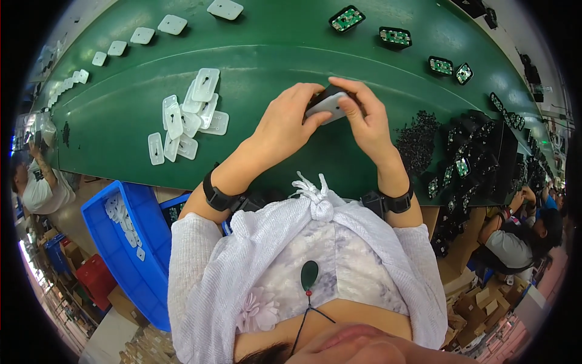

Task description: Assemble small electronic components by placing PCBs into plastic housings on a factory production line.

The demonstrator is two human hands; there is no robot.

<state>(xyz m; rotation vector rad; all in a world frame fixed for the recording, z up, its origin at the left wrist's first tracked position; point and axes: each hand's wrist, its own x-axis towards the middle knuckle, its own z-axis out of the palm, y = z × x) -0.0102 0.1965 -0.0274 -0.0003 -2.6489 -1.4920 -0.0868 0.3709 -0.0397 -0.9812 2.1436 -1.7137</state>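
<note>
Above the table's middle, both my hands hold a small plastic case (330, 108) with a pale whitish face and a black side. My left hand (290, 116) grips its left end, thumb along the near edge. My right hand (368, 120) closes on its right end, thumb pressed on the pale face and fingers round the far side. My fingers hide part of the case. To the left of my left hand lies a loose pile of translucent white covers (207, 85). Right of my right hand is a heap of tiny black parts (418, 141).
On the green table (267, 67), white covers (173, 24) run along the far left and black shells with green circuit boards (395, 37) along the far right. More shells (463, 167) are piled at right. A blue bin (151, 227) holds covers. Other people (512, 239) sit at both sides.
</note>
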